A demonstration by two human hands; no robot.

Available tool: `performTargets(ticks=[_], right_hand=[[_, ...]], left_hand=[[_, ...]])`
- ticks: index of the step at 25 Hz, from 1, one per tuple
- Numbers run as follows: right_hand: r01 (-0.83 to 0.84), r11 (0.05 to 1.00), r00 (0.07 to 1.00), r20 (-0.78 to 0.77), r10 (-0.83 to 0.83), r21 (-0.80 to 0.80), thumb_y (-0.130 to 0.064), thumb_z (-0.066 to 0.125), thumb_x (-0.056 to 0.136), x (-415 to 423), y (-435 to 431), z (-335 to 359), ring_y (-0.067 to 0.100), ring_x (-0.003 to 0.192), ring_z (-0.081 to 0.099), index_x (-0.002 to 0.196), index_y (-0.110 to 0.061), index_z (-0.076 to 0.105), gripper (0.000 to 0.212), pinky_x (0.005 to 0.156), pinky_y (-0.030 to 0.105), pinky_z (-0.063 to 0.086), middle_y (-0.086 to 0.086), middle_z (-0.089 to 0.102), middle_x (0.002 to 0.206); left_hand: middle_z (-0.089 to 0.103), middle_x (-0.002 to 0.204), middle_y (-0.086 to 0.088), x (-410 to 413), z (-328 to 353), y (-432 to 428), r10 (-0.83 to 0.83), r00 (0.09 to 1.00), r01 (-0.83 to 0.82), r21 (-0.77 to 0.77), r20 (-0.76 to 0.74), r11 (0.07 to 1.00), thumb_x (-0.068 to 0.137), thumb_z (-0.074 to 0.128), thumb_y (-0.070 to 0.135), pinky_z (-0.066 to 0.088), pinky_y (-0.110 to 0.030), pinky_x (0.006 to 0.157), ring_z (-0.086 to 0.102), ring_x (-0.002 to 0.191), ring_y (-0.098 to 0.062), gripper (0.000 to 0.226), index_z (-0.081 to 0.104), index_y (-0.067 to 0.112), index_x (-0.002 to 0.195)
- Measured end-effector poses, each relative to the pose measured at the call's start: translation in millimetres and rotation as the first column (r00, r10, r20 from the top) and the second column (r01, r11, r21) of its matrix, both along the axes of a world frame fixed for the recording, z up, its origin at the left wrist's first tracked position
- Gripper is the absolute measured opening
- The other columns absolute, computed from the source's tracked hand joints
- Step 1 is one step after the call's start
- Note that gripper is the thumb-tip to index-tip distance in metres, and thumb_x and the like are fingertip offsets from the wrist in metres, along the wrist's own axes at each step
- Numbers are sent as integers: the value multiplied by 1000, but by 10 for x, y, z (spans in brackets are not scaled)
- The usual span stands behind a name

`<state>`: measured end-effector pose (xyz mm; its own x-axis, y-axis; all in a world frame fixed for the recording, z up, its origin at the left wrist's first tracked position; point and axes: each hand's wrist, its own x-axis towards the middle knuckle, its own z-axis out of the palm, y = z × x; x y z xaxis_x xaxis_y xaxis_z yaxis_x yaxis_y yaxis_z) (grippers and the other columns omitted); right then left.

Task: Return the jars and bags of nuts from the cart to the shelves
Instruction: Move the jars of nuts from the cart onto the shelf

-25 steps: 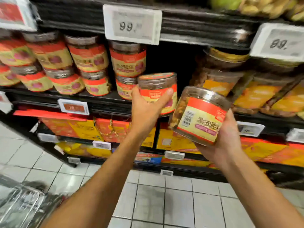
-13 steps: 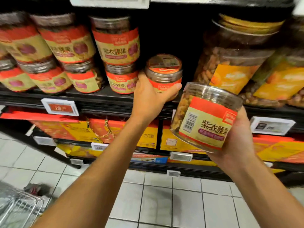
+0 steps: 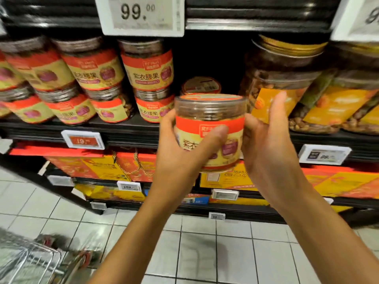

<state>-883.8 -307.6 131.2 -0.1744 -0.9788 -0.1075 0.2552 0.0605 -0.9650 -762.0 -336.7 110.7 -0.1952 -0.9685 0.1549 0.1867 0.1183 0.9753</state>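
A clear plastic jar (image 3: 211,111) of nuts with a red-and-cream label is held upright in front of the black metal shelf (image 3: 127,130). It hides the body of a matching jar (image 3: 201,86) standing just beyond it on that shelf, so only that jar's lid shows. The left hand (image 3: 180,148) grips the held jar with the thumb curled across the label; its other fingers are hidden behind the jar. The right hand (image 3: 266,144) is at the jar's right side, fingers (image 3: 276,107) straight and together, pointing up; whether it touches is hard to make out. At the near left a wire cart (image 3: 30,261) is blurred and cut off.
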Motion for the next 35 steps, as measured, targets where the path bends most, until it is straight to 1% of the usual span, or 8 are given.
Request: performTargets(ticks=[4,8,13,18,23,28,32,35], right_hand=[[111,976,989,-76,-127,-185,-55,25,89,26,223,33,3,115,58,109,-25,63,52,101,27,41,-8,68,117],[111,966,992,-35,-123,-234,-46,23,97,-2,-64,78,1,122,50,131,-12,49,54,109,24,36,-3,56,134],[68,989,965,-242,-98,-129,-47,21,98,-24,-530,-13,-21,86,51,131,-16,51,54,72,0,40,-23,59,119],[76,993,953,-288,-99,-89,-48,19,99,-34,-655,-44,-26,58,52,61,-33,60,57,52,-6,38,-37,57,52],[64,985,954,-279,-107,-158,-40,22,101,76,-637,-105,-31,64,50,79,-40,48,34,55,-8,35,-44,54,56],[125,986,961,-235,-147,-108,-42,24,100,67,-622,-222,-27,67,54,60,-37,60,54,57,-6,38,-40,58,59],[148,987,952,-261,-160,-63,-46,27,99,95,-675,-235,-22,59,55,60,-31,53,49,56,-2,42,-33,58,51],[116,991,950,-283,-130,-66,-46,25,99,95,-676,-185,-23,63,55,68,-32,56,45,62,-1,42,-42,55,59]], left_hand=[[64,101,11,10,253,-158,112,994,-111,-138,-2,984,63,68,47,52,-17,75,66,95,-5,78,39,12,126],[39,111,10,-49,403,-430,218,932,-144,-256,290,956,59,57,68,40,-13,95,47,110,1,63,51,25,104],[59,125,0,-51,298,-717,116,993,-113,-69,35,991,76,49,60,43,-47,104,55,118,-12,47,50,25,109],[44,142,15,86,19,-731,51,988,-44,-52,144,998,86,20,59,28,-29,113,39,131,1,68,40,24,141],[39,144,15,127,-171,-631,-4,984,10,-31,177,999,98,20,48,26,-23,112,34,134,1,54,34,22,144],[47,130,26,115,-264,-573,9,985,-9,-1,170,1000,84,30,58,31,-21,110,41,128,6,66,38,24,141],[51,108,40,29,-274,-620,10,986,-11,0,168,1000,99,28,42,34,-5,96,44,117,16,39,39,35,136],[49,124,31,50,-242,-631,19,981,-12,-40,194,999,101,28,39,32,-13,104,42,124,11,42,41,27,139]])
